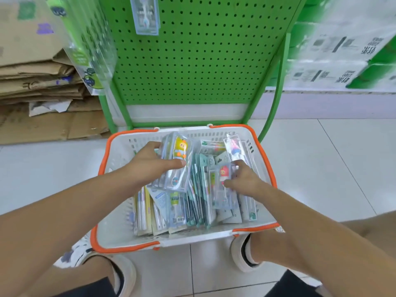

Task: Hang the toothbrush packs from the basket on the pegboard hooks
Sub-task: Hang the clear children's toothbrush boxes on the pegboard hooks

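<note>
A white basket with an orange rim (120, 155) stands on the floor below the green pegboard (197, 61), filled with several toothbrush packs. My left hand (150, 166) grips a clear pack with a yellow figure (180, 151) at the basket's left middle. Over on the right side, my right hand (244, 176) pinches a clear pack with a red figure (222, 179). One pack (146, 16) hangs at the top of the pegboard. Hooks are not clearly visible.
Flattened cardboard boxes (38, 82) are stacked at the left, with clear packs (87, 50) hanging beside the board's left edge. Wrapped white and green goods (342, 50) fill the shelf at the right. My shoes stand just behind the basket on the tiled floor (321, 157).
</note>
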